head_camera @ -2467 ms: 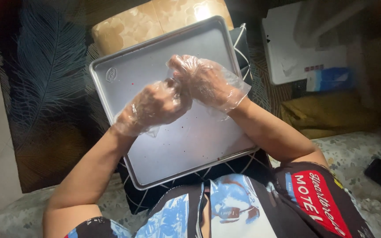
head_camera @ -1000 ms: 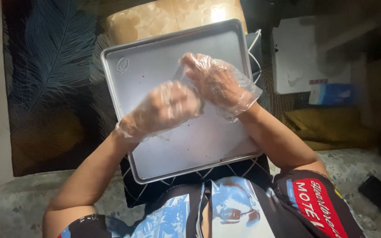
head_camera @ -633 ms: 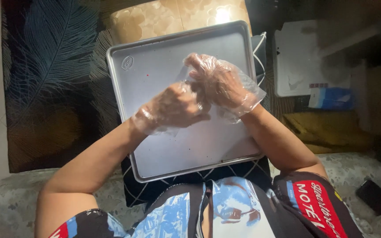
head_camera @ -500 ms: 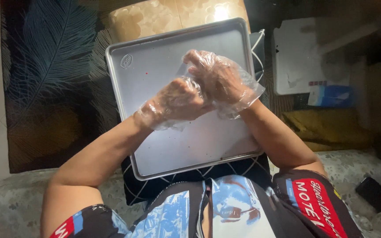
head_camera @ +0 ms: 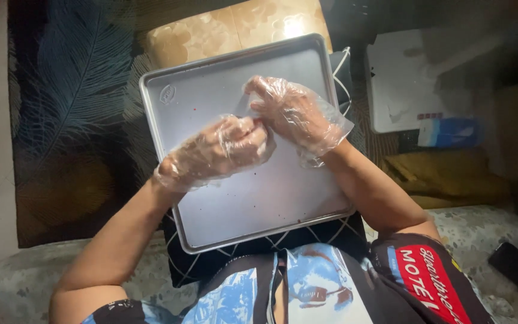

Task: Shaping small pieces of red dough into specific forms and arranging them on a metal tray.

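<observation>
Small reddish bit [head_camera: 258,122] pinched where both gloved hands meet, over the middle of the metal tray [head_camera: 169,96] on the lap. Left hand [head_camera: 223,150] fingers curled tight around it; right hand [head_camera: 292,114] fingers bent, tips closing on the same spot; what it is, cannot tell. Tray bare bar red specks, so nothing set down yet. Around: dark cushion [head_camera: 223,264] under tray, white box [head_camera: 409,78] and blue pack [head_camera: 451,132] right, black phone [head_camera: 514,264] by the knee. Nothing blocks the hands.
</observation>
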